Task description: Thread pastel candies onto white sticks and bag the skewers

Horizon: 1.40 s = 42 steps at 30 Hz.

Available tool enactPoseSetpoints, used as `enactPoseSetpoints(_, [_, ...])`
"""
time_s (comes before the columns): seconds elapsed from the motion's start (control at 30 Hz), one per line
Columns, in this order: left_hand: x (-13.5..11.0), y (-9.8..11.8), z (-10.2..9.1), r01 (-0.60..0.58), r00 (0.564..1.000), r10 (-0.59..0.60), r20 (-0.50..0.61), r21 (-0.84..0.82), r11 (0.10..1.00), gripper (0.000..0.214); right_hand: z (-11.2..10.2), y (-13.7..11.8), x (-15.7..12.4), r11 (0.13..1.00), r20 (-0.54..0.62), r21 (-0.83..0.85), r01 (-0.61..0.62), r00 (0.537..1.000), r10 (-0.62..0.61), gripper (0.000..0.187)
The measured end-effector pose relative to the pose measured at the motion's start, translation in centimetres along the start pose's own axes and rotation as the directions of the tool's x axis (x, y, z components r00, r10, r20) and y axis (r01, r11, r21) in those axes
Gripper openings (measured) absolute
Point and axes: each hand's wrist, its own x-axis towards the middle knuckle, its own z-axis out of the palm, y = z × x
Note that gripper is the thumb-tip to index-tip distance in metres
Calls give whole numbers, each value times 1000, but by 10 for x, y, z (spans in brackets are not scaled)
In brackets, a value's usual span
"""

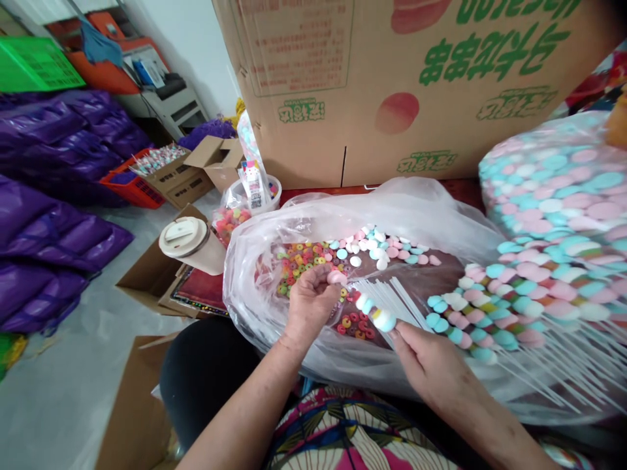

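My left hand (313, 297) pinches a pink marshmallow (337, 277) between thumb and fingers. In my right hand (428, 362) is a candy skewer (376, 312), threaded with blue, white and yellow pieces and a red one near its tip. The tip points toward the pink marshmallow. Below and between the hands lie red gummy rings (356, 324). Bare white sticks (399, 297) rest just beyond the skewer. Mixed gummy rings (301, 261) and loose marshmallows (377, 248) are heaped past my left hand.
Finished skewers (494, 307) are piled at right, beside a big clear bag of marshmallows (553, 183). Plastic sheeting (245, 261) surrounds the work area. A large cardboard box (362, 143) stands behind. At left are a lidded cup (196, 245) and purple bags (44, 254).
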Motion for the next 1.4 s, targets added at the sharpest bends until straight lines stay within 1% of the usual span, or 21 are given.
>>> enactPoseSetpoints(0.13, [1,-10,-3,-63,997,68,-23,188,980,32,4,-1,4,997,-1,-81,8,1000,-8,31])
enactPoseSetpoints(0.27, [-1,-19,-4,-138,984,171,-58,367,920,29,9,1,1,987,-20,-158,-38,999,36,31])
enactPoseSetpoints(0.37, [-4,-20,-4,-219,963,268,-26,507,834,31,13,-1,1,985,-4,-160,-69,998,69,31])
enactPoseSetpoints(0.5, [-8,-15,-5,-336,909,414,47,668,664,34,16,-8,3,989,22,-128,-70,997,73,30])
enactPoseSetpoints(0.57, [-7,-13,-6,-369,894,441,80,689,623,34,18,-11,4,991,39,-114,-69,997,74,31])
enactPoseSetpoints(0.63, [-5,-13,-7,-394,887,450,103,677,621,34,22,-13,4,993,62,-99,-69,995,75,32])
enactPoseSetpoints(0.73, [-3,-17,-10,-433,874,473,110,620,655,33,31,-15,5,993,88,-90,-83,992,90,33])
enactPoseSetpoints(0.8, [-3,-19,-13,-442,873,480,89,560,700,31,38,-14,7,993,117,-75,-87,988,96,34])
enactPoseSetpoints(0.87, [-2,-17,-16,-418,895,438,79,487,767,28,43,-12,9,994,137,-54,-97,985,104,35])
enactPoseSetpoints(0.93, [1,-13,-18,-340,938,337,75,381,860,23,44,-9,12,992,119,-37,-123,985,126,38])
enactPoseSetpoints(1.0, [6,-7,-19,-215,977,211,42,187,958,16,43,-8,15,990,98,-26,-136,985,138,38])
enactPoseSetpoints(1.03, [8,-5,-17,-145,989,144,21,68,987,15,41,-8,16,992,109,-16,-127,986,128,37])
enactPoseSetpoints(1.07, [10,-3,-15,-73,997,73,6,-43,996,17,40,-10,17,994,133,-5,-113,985,113,36])
enactPoseSetpoints(1.13, [12,-2,-9,78,997,-76,20,-208,975,21,39,-15,17,996,187,4,-94,978,91,33])
enactPoseSetpoints(1.2, [10,0,-1,216,976,-206,66,-311,926,21,39,-20,17,994,225,-23,-107,968,109,30])
enactPoseSetpoints(1.23, [9,2,2,263,965,-249,84,-361,895,21,38,-22,18,992,238,-49,-117,963,125,28])
enactPoseSetpoints(1.3, [8,6,6,311,949,-297,105,-449,838,22,38,-25,19,987,268,-106,-118,953,143,23])
enactPoseSetpoints(1.33, [8,9,7,327,944,-309,117,-464,823,23,37,-25,21,985,284,-130,-110,948,144,21])
enactPoseSetpoints(1.4, [9,15,9,324,945,-305,118,-463,825,21,34,-26,23,982,310,-163,-96,940,144,19])
